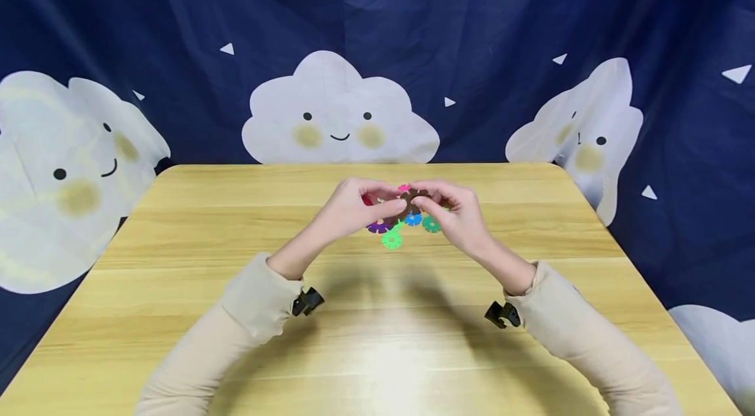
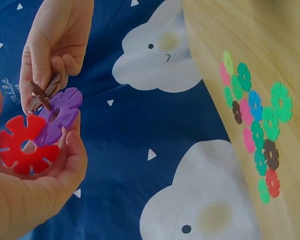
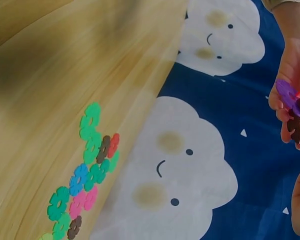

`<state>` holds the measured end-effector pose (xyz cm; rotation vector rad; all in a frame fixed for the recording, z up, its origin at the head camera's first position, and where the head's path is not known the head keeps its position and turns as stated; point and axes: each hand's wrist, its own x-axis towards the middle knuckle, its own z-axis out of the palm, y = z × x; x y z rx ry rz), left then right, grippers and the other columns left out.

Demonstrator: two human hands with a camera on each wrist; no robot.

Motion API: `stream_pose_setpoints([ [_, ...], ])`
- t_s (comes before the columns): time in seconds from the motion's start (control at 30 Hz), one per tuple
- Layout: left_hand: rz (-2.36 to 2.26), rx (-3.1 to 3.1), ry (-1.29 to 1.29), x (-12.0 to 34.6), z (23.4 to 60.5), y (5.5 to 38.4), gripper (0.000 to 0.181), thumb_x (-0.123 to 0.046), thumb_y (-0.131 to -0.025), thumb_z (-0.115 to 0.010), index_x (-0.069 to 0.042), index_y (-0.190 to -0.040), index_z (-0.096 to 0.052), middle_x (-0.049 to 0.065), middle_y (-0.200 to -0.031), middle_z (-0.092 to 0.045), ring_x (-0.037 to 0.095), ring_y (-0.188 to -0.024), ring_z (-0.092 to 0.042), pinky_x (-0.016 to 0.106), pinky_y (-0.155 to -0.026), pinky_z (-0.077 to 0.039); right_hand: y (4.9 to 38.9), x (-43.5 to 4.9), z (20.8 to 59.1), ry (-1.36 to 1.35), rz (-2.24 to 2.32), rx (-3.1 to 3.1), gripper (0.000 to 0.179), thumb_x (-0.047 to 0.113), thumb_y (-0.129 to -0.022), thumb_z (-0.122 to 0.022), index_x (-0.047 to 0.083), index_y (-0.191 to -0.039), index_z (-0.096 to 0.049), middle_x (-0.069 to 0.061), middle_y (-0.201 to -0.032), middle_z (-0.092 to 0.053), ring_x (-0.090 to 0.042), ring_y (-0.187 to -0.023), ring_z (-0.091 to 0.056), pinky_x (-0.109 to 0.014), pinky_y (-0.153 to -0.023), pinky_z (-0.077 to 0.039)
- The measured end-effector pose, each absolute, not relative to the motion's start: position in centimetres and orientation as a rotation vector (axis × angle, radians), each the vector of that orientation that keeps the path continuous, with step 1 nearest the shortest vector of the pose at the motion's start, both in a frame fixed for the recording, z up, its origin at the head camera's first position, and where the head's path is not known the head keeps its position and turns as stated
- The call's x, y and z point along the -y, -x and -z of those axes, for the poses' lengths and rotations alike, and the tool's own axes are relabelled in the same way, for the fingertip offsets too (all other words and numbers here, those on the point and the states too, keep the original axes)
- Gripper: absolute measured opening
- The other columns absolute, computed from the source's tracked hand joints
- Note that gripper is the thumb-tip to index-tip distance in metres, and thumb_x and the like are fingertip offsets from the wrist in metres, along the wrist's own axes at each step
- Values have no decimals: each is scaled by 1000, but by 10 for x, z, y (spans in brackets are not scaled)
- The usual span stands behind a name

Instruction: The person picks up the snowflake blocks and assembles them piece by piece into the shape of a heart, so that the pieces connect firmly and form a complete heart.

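Both hands meet above the far middle of the table. My left hand (image 1: 345, 209) holds a red slotted snowflake disc (image 2: 14, 145) joined to a purple disc (image 2: 66, 107). In the left wrist view, the red disc lies in front of the curled fingers (image 2: 76, 155), and the purple one overlaps its upper right edge. My right hand (image 1: 463, 216) pinches brown discs (image 1: 407, 198) between thumb and fingers; they stand at an angle against the purple disc. In the right wrist view the brown disc (image 3: 297, 125) overlaps the purple one, and only part of each hand shows.
Several loose discs lie on the wooden table (image 1: 177, 337) beneath and behind the hands, among them a light green disc (image 1: 392, 241), a blue disc (image 2: 255, 105) and a pink disc (image 3: 77, 201). A dark blue curtain (image 1: 377, 3) with clouds hangs behind the table's far edge.
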<state>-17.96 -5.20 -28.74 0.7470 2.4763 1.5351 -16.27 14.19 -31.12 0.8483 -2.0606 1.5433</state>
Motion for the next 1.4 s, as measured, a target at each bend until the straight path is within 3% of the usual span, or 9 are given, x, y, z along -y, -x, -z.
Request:
stream_pose_setpoints([
  [0.13, -1599, -2424, -751, 52, 290, 178, 44, -23, -77, -72, -9, -117, -61, 4, -103, -66, 19, -70, -58, 29, -59, -48, 163, -143, 311, -814, -1535, 2053, 20, -18, -76, -60, -13, -94, -63, -10, -61, -55, -5, -52, -44, -15, -46, -37],
  [0.33, -1609, -2437, -787, 50, 291, 174, 61, -16, -70, -79, -10, -124, -52, 8, -106, -65, 18, -87, -63, 28, -65, -51, 163, -144, 311, -838, -1539, 2023, 19, -19, -75, -60, -14, -93, -63, -11, -61, -55, -5, -51, -41, -17, -45, -34],
  [0.5, -1622, -2506, -818, 48, 291, 171, 58, -15, -68, -81, -10, -119, -54, 8, -98, -68, 16, -84, -65, 27, -62, -51, 162, -146, 311, -909, -1592, 1946, 18, -15, -77, -61, -11, -94, -64, -4, -63, -55, -5, -50, -38, -18, -44, -32],
  [0.63, -1651, -2558, -879, 47, 288, 166, 53, -14, -66, -81, -9, -112, -57, 6, -92, -70, 13, -78, -64, 27, -59, -48, 162, -146, 311, -967, -1628, 1877, 17, 0, -81, -63, 1, -96, -69, 3, -66, -55, -4, -51, -38, -17, -44, -32],
  [0.83, -1693, -2542, -946, 44, 285, 165, 48, -12, -65, -81, -9, -107, -58, 6, -89, -70, 11, -72, -63, 27, -60, -48, 163, -146, 310, -1037, -1655, 1799, 19, 18, -82, -62, 17, -100, -71, 2, -66, -55, -4, -55, -40, -16, -46, -32],
  [1.1, -1786, -2415, -799, 47, 292, 168, 48, -10, -68, -80, -8, -110, -56, 8, -98, -67, 19, -81, -62, 30, -65, -50, 166, -153, 314, -1046, -1565, 1924, 28, 17, -85, -61, 0, -107, -65, -1, -64, -54, -5, -54, -42, -19, -47, -34],
  [1.2, -1805, -2401, -760, 49, 295, 170, 48, -11, -69, -79, -8, -111, -57, 8, -100, -66, 20, -83, -62, 30, -66, -51, 167, -156, 316, -1020, -1555, 1949, 27, 17, -87, -60, 6, -111, -64, 2, -68, -57, -4, -56, -46, -18, -49, -35],
  [1.33, -1792, -2357, -772, 51, 297, 173, 50, -11, -72, -77, -9, -118, -55, 10, -105, -65, 19, -91, -62, 30, -69, -52, 168, -157, 317, -960, -1606, 1966, 29, -4, -84, -59, 9, -109, -65, 6, -74, -61, -4, -57, -48, -17, -50, -36],
  [1.4, -1755, -2303, -770, 54, 297, 176, 55, -14, -75, -75, -11, -125, -51, 9, -110, -63, 19, -93, -62, 31, -71, -53, 168, -157, 317, -928, -1611, 1990, 32, -14, -80, -57, 2, -107, -64, 7, -72, -60, -4, -55, -47, -18, -49, -35],
])
